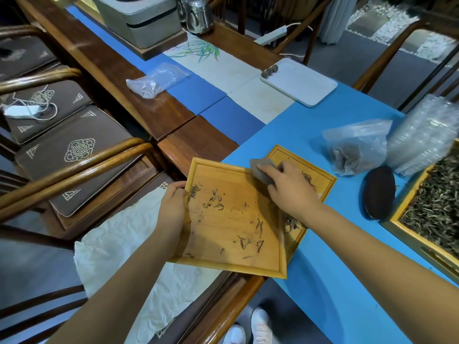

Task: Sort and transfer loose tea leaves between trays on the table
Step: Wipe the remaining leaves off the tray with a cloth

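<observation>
My left hand [172, 209] grips the left rim of a square bamboo tray [231, 265], held tilted over the table's edge. Scattered dark tea leaves [216, 201] lie on its floor. My right hand [288, 187] presses a grey cloth [260, 167] against that tray's upper right corner. Partly under it on the blue table cover rests a second bamboo tray [325, 181] with a few leaves. At the right edge stands a large bamboo tray [402, 225] full of pale green tea leaves [432, 207].
A dark oval lid [378, 192], a plastic bag of tea [355, 150] and stacked clear plastic cups [427, 135] sit to the right. A white tray [300, 83] lies farther back. White paper [129, 244] covers a chair on the left. An empty bag [154, 81] lies beyond.
</observation>
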A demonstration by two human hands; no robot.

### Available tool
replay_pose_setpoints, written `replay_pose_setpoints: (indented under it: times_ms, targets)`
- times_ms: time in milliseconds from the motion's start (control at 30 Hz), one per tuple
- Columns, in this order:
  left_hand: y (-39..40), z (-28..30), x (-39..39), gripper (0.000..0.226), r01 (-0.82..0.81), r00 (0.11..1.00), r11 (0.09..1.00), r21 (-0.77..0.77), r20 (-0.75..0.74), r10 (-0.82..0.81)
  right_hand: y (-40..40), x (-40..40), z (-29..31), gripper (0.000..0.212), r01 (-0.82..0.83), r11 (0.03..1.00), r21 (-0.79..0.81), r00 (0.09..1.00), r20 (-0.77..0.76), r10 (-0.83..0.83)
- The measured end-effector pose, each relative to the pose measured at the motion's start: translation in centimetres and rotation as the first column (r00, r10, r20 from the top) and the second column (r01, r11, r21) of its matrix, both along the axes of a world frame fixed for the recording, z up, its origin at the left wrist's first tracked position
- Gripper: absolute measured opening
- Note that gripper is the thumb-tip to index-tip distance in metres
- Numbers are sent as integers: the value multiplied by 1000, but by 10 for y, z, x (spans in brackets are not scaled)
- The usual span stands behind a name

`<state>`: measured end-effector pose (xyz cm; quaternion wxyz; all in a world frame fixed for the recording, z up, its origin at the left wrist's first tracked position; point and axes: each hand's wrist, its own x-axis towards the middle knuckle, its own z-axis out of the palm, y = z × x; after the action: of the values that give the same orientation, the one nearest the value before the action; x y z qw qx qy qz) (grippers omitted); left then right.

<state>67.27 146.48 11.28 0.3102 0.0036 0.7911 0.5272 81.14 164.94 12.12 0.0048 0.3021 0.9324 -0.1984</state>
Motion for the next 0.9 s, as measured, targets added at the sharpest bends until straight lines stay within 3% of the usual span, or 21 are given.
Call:
replay_pose_setpoints:
  times_ms: [167, 367, 733, 900]
  targets:
    - [10, 1, 5, 22, 5, 999, 1000, 18, 38, -6, -36, -37, 12, 48, -156, 986, -51, 987, -58, 153]
    - [18, -2, 6, 26, 4, 1000, 999, 54, 30, -5, -55, -64, 6, 50, -205, 977, -51, 978, 17, 206]
    - [23, -6, 1, 25, -16, 998, 997, 81, 58, 11, -62, -50, 1, 45, -378, 922, -76, 925, -10, 379]
    - [27, -5, -3, 27, -25, 999, 995, 96, 35, 22, -61, -34, 4, 43, -505, 858, -95, 861, 17, 508]
